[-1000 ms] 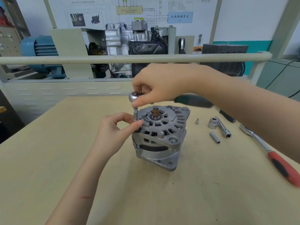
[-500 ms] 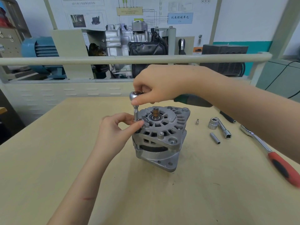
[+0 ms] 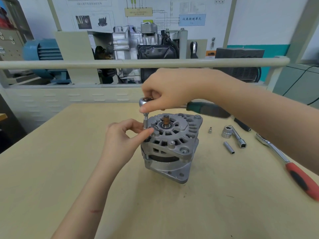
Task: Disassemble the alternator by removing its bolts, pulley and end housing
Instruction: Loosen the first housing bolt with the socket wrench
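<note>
The alternator [image 3: 170, 144] is seen standing on end near the middle of the table [image 3: 51, 169], its shaft stub pointing up. At its ten o'clock edge a slim socket [image 3: 145, 122] stands upright under the head of a ratchet [image 3: 145, 101]. The socket is pinched low down between thumb and forefinger of the left hand [image 3: 120, 137], so its lower end and whatever bolt lies beneath are hidden. The ratchet head is gripped from above by the curled fingers of the right hand [image 3: 165, 90]; most of the head is covered, and only a dark green stretch of the handle shows at three o'clock, blurred and partly masked by the forearm. To the alternator's three o'clock lie a small fitting [image 3: 209, 130], a large socket [image 3: 227, 132] with a short bar [image 3: 239, 138] touching it, and a thin socket [image 3: 229, 147]. A red-handled ratchet [image 3: 291, 168] is cut off at the right edge.
</note>
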The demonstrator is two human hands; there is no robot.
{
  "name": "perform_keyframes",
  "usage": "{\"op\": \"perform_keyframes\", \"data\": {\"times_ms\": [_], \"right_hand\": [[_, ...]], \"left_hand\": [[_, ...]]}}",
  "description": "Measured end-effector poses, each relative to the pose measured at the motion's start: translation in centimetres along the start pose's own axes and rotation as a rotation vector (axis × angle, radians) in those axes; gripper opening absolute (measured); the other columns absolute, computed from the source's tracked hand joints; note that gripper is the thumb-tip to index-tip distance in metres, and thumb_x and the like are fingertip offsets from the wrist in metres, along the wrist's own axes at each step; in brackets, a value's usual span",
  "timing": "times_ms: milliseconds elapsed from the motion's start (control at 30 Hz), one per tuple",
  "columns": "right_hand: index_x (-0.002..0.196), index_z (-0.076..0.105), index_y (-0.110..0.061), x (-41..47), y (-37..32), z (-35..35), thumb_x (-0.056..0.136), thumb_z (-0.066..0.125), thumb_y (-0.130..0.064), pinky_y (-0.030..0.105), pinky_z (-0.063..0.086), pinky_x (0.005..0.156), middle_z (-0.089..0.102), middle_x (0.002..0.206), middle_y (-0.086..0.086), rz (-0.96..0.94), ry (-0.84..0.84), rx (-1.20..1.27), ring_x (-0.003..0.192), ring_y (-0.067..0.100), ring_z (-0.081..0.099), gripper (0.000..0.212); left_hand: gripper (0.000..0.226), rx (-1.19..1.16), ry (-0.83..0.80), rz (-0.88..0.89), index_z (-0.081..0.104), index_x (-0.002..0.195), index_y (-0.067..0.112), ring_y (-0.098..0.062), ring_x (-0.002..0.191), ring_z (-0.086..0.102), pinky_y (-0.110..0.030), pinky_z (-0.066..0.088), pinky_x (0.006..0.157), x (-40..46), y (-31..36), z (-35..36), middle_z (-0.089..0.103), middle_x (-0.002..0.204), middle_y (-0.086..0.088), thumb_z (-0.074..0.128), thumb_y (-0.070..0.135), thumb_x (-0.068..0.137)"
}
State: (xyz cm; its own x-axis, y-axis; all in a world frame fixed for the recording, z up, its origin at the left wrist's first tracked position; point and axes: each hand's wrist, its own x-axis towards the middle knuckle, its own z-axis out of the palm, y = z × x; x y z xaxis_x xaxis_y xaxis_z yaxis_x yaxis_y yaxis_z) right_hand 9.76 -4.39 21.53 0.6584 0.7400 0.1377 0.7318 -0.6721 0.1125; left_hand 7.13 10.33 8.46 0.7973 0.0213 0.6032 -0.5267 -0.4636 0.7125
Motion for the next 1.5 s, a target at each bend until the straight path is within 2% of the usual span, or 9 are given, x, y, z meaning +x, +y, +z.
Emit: {"op": "perform_keyframes", "data": {"times_ms": [200, 467, 667, 800, 900, 1000, 1167, 1300, 1500], "right_hand": [[0.103, 0.06, -0.013, -0.1, -0.1, -0.2, 0.089, 0.052, -0.041, 0.013, 0.033, 0.056, 0.06, 0.086, 0.001, -0.038, -0.013, 0.004, 0.07, 0.011, 0.049, 0.032], [0.104, 0.059, -0.012, 0.1, -0.1, 0.0, 0.09, 0.049, -0.044, 0.012, 0.028, 0.052, 0.042, 0.069, -0.014, -0.049, 0.002, -0.061, 0.061, 0.002, 0.04, 0.036], [0.101, 0.06, -0.009, 0.2, 0.0, 0.2, 0.091, 0.049, -0.043, 0.016, 0.03, 0.055, 0.046, 0.069, -0.009, -0.047, -0.003, -0.064, 0.06, 0.006, 0.041, 0.037], [0.104, 0.061, -0.008, -0.1, 0.0, 0.0, 0.09, 0.051, -0.039, 0.023, 0.036, 0.061, 0.062, 0.09, 0.007, -0.054, -0.017, -0.004, 0.078, 0.02, 0.054, 0.035], [0.104, 0.06, -0.01, 0.0, 0.0, 0.0, 0.09, 0.051, -0.039, 0.02, 0.036, 0.064, 0.063, 0.088, 0.005, -0.058, -0.004, 0.007, 0.077, 0.017, 0.055, 0.033], [0.089, 0.06, -0.009, 0.2, 0.2, 0.1, 0.089, 0.047, -0.05, 0.008, 0.035, 0.05, 0.059, 0.067, -0.008, 0.01, 0.008, -0.02, 0.061, 0.009, 0.051, 0.043], [0.097, 0.061, -0.009, 0.2, 0.3, 0.0, 0.088, 0.052, -0.046, 0.003, 0.035, 0.054, 0.063, 0.074, -0.003, 0.001, -0.001, 0.066, 0.061, 0.004, 0.051, 0.038], [0.107, 0.062, -0.013, 0.1, 0.3, -0.3, 0.088, 0.056, -0.037, 0.011, 0.035, 0.067, 0.062, 0.094, 0.005, -0.053, 0.001, 0.101, 0.076, 0.012, 0.051, 0.031], [0.083, 0.054, -0.011, 0.4, 0.3, 0.2, 0.086, 0.049, -0.055, 0.005, 0.034, 0.048, 0.05, 0.06, -0.01, 0.037, 0.026, 0.012, 0.053, 0.004, 0.045, 0.044]], "left_hand": [[0.014, -0.183, -0.217, -0.077, 0.069, 0.077, 0.028, 0.012, 0.08, 0.06, -0.001, 0.04, 0.069, 0.3, -0.1, -1.1, 0.069, 0.08, 0.026, 0.067, 0.015, 0.08], [0.019, -0.04, -0.037, -0.016, 0.062, 0.06, 0.025, 0.011, 0.064, 0.056, -0.001, 0.035, 0.06, 0.2, -0.1, -0.2, 0.062, 0.06, 0.025, 0.074, 0.018, 0.073], [0.012, -0.089, -0.11, -0.043, 0.066, 0.068, 0.026, 0.012, 0.072, 0.058, -0.001, 0.037, 0.066, 0.2, -0.1, -0.6, 0.066, 0.069, 0.026, 0.071, 0.018, 0.077], [0.014, -0.169, -0.22, -0.075, 0.069, 0.078, 0.028, 0.012, 0.08, 0.06, -0.001, 0.04, 0.069, 0.2, 0.1, -1.0, 0.069, 0.08, 0.026, 0.065, 0.014, 0.081], [0.019, -0.077, -0.1, -0.04, 0.065, 0.065, 0.031, 0.007, 0.072, 0.059, -0.011, 0.041, 0.071, 0.0, 0.3, -0.6, 0.066, 0.067, 0.026, 0.07, 0.017, 0.078], [0.024, 0.017, -0.006, -0.032, 0.059, 0.056, 0.03, -0.005, 0.077, 0.058, -0.031, 0.039, 0.083, -0.1, 0.5, 0.0, 0.063, 0.062, 0.027, 0.074, 0.024, 0.074], [0.011, -0.092, -0.13, -0.072, 0.066, 0.067, 0.026, 0.011, 0.072, 0.058, -0.004, 0.039, 0.066, 0.3, 0.4, -0.7, 0.066, 0.07, 0.024, 0.071, 0.022, 0.076], [0.013, -0.153, -0.223, -0.089, 0.069, 0.074, 0.027, 0.011, 0.075, 0.06, 0.0, 0.039, 0.065, 0.5, 0.2, -1.3, 0.069, 0.075, 0.023, 0.067, 0.015, 0.08], [0.022, -0.005, 0.003, -0.056, 0.06, 0.058, 0.026, 0.003, 0.073, 0.055, -0.012, 0.038, 0.068, 0.1, 0.3, -0.1, 0.061, 0.058, 0.02, 0.076, 0.022, 0.072]]}}
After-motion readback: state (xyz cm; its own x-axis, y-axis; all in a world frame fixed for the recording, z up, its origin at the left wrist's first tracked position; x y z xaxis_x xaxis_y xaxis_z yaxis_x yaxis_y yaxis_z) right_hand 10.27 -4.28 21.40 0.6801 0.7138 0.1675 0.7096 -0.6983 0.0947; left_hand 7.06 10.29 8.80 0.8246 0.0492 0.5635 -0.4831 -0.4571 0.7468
